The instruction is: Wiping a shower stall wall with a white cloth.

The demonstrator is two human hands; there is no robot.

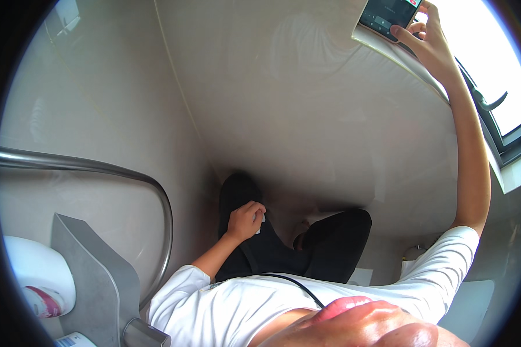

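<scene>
High at the upper right, my right hand (432, 47) grips a smartphone (388, 19) with a lit dark screen, thumb on its lower edge. The phone is just above the tiled window ledge (386, 48); I cannot tell whether it touches it. My left hand (244, 220) rests over my left thigh in black trousers (239, 188). Its curled fingers close around a small white piece, likely tissue (263, 217), mostly hidden by the hand. My knees are bent and spread apart. A thin black cable (293, 281) crosses my white shirt (225, 299).
A bent metal grab bar (69, 160) runs along the left wall. Below it, a grey bracket-like fixture (97, 264) stands beside a white container (39, 273). Light-coloured tiled walls (295, 108) enclose the space closely. At right, a window handle (494, 103) juts from the dark frame.
</scene>
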